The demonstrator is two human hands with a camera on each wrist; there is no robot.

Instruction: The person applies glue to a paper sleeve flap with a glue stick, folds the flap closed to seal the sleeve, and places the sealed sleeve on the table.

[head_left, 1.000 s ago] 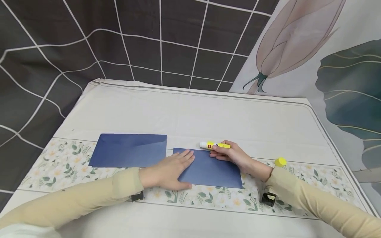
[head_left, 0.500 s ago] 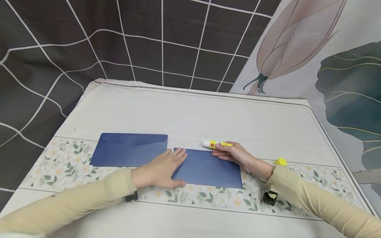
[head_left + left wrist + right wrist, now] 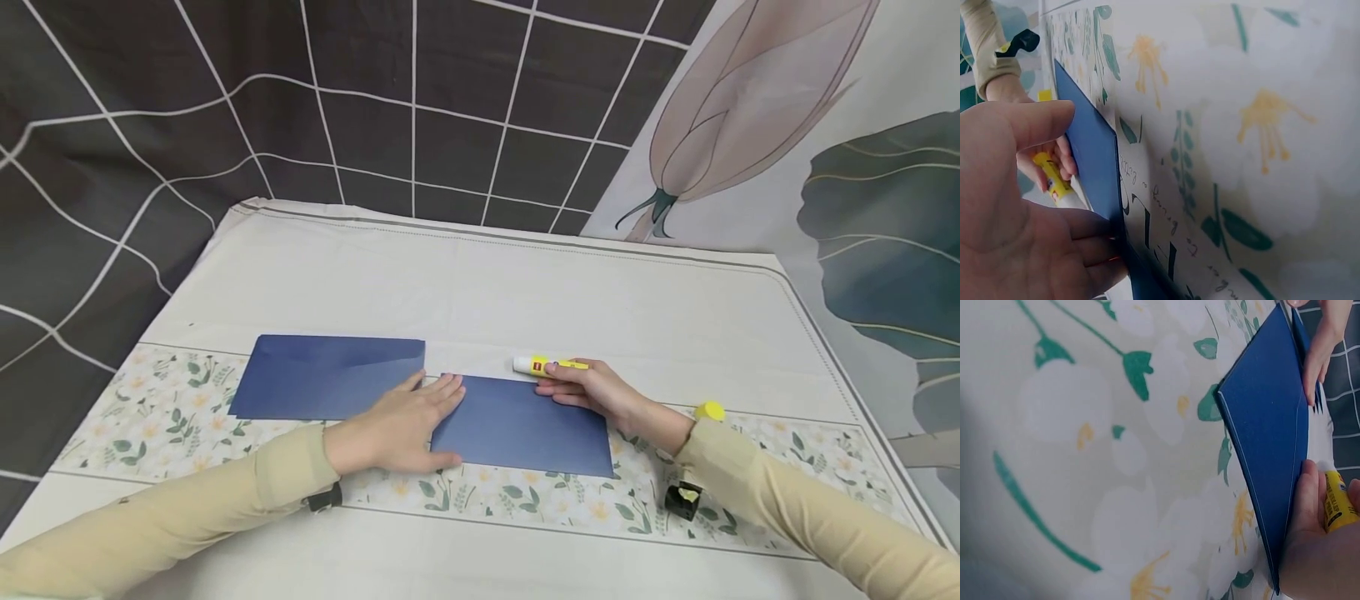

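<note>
A dark blue envelope [image 3: 528, 429] lies flat in the middle of the table. My left hand [image 3: 401, 425] rests at its left end, fingers extended, with the fingertips on the upper left corner. At the upper right edge of the envelope, my right hand [image 3: 592, 392] holds a yellow glue stick [image 3: 566, 367] between thumb and fingers. The white end of the glue stick points left, above the envelope's top edge. In the right wrist view the glue stick [image 3: 1338, 500] sits beyond the envelope [image 3: 1263, 437], partly hidden by the hand.
More blue envelopes [image 3: 330, 379] lie stacked to the left, close to my left hand. A yellow cap [image 3: 709, 411] stands on the floral cloth [image 3: 817, 475] beside my right sleeve. A dark gridded curtain [image 3: 457, 150] hangs behind the table.
My left hand has slid left across the envelope to its left end, uncovering more of it. My right hand and the glue stick have shifted slightly right.
</note>
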